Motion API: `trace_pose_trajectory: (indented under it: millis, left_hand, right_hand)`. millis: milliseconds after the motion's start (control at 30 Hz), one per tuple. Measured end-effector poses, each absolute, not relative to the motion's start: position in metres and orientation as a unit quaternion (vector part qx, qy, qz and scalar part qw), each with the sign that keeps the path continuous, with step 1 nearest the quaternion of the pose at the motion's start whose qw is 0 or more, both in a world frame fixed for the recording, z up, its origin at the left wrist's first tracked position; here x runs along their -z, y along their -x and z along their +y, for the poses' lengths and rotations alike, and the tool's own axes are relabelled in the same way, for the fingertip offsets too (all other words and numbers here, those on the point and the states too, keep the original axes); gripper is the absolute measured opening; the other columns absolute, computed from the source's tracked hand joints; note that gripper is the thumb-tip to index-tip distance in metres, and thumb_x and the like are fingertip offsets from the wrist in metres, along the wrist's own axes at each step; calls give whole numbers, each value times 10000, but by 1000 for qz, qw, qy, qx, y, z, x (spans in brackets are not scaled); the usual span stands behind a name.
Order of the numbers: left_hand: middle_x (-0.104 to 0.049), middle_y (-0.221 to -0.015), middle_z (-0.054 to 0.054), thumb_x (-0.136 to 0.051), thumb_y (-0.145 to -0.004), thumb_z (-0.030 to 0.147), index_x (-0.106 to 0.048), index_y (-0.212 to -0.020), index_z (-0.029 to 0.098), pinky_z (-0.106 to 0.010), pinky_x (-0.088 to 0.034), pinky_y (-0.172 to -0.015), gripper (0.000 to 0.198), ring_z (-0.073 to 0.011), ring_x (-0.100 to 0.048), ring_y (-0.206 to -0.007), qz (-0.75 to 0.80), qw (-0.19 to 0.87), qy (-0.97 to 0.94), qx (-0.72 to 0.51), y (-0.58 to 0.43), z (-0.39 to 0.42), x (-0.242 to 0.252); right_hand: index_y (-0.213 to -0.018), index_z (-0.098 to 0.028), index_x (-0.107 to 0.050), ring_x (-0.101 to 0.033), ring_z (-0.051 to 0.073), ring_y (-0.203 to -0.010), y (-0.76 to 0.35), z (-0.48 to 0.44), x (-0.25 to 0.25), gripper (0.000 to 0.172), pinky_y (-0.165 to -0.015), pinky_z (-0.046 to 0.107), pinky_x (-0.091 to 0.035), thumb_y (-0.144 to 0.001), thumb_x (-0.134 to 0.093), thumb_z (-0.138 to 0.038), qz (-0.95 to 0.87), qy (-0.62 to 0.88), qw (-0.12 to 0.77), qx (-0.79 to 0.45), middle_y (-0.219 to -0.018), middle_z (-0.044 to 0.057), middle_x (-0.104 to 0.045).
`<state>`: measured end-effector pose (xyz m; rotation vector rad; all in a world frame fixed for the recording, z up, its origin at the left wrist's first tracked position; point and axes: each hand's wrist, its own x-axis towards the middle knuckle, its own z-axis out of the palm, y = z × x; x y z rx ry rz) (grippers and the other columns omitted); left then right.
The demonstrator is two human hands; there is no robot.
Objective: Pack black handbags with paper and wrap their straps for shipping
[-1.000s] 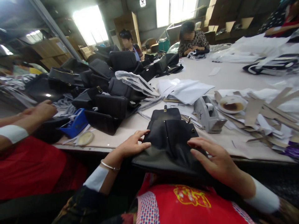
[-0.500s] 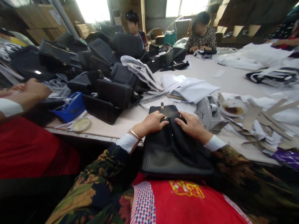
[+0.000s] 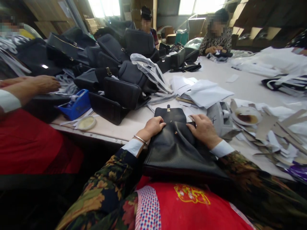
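Note:
A black leather bag [image 3: 172, 153] lies over the table's near edge and my lap, its flap [image 3: 169, 113] with a small gold clasp pointing away from me. My left hand [image 3: 154, 126] pinches the bag's left upper edge between thumb and fingers. At the opposite upper corner my right hand [image 3: 203, 129] grips the edge the same way. Between the hands the front panel is spread, and a small gold stud shows on it. The bag's lower end sags into folds above my red apron [image 3: 192, 207].
Many black bags [image 3: 122, 92] are heaped at the left. A blue tape dispenser [image 3: 76, 105] and a round dish [image 3: 86, 123] stand near a co-worker's hands [image 3: 40, 84]. White papers [image 3: 203, 91], a grey dispenser [image 3: 218, 119] and cardboard strips [image 3: 271, 127] lie right. More co-workers sit across the table.
My hands have moved from the middle of the bag out to its sides. The front panel now lies spread, showing the gold stud. The view has shifted slightly left.

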<state>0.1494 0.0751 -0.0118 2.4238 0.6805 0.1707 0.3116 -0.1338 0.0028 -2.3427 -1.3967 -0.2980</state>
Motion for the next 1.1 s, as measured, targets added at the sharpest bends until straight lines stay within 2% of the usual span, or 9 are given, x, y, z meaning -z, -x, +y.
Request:
trace_pose_trajectory:
  millis: [100,267,433,600,667,767,867,967,1100]
  left_hand:
    - [-757,-989,-93,-657,-907,341,-728,-981,194,-309,-520,-821,180,-233,-691,-906,253,290,-922,-50,-153,77,13]
    - [-753,-987,-94,-622,-932,369,-725,-1019,189,-314,-528,-826,225,-235,-693,-911,243,257,-935,-27,-150,81,10]
    - [-688,-1132,-184,-700,-850,261,-735,-1053,142,-455,-475,-997,237,-350,-618,-1139,221,187,-957,-32,-155,68,-28]
    - [-628,-1338,-118,-624,-927,410,-649,-1313,223,-358,-429,-1090,430,-269,-578,-1259,-122,247,-960,52,-157,23,-56]
    - [-527,-1498,-113,-525,-965,511,-517,-1459,234,-432,-349,-1176,567,-292,-439,-1423,-205,255,-938,118,-149,6,-51]
    - [-307,-1642,-133,-394,-990,564,-341,-1562,186,-628,-192,-1214,688,-349,-178,-1545,-189,206,-948,154,-134,-7,-38]
    - [-245,-1659,-146,-377,-989,544,-314,-1570,167,-674,-149,-1204,695,-360,-152,-1548,-186,166,-958,144,-123,-11,-33]
    - [-213,-1668,-143,-398,-976,542,-317,-1571,202,-680,-133,-1201,690,-362,-147,-1549,-181,148,-964,129,-120,-13,-34]
    - [-218,-1669,-142,-418,-970,567,-358,-1556,273,-709,-139,-1179,659,-401,-164,-1539,-175,140,-967,117,-119,-14,-34]
  right_hand:
    - [-1208,-132,-654,-575,309,-1149,-295,-144,-20,358,-1034,431,-442,-934,-576,-349,-566,781,236,116,-1170,172,-650]
    - [-1219,-232,-684,-600,285,-1111,-292,-167,-1,338,-1002,455,-450,-909,-552,-255,-620,772,139,-5,-1183,105,-665]
    - [-1225,-192,-697,-626,260,-1052,-308,-176,17,423,-974,415,-493,-827,-554,-183,-605,782,145,-41,-1179,112,-664]
    - [-1136,-176,-738,-637,255,-1041,-303,-174,18,360,-974,414,-507,-847,-524,-170,-597,782,175,-33,-1145,122,-674]
    - [-1087,-167,-746,-641,253,-1045,-301,-178,18,327,-981,408,-510,-852,-517,-171,-589,781,207,-26,-1129,127,-675]
    - [-1096,-140,-718,-638,270,-1062,-299,-187,14,328,-989,416,-508,-826,-536,-184,-551,790,269,12,-1133,149,-666]
    - [-1088,-135,-675,-661,256,-876,-294,-194,6,311,-844,397,-533,-837,-576,-287,-443,848,292,3,-978,128,-688]
    - [-859,-187,-640,-619,227,-686,-286,-193,1,277,-670,344,-472,-847,-611,-462,-366,893,253,-75,-732,62,-658]
    - [-639,-217,-506,-507,162,-607,-285,-190,3,261,-565,278,-352,-761,-675,-374,-336,872,322,-150,-613,11,-549]
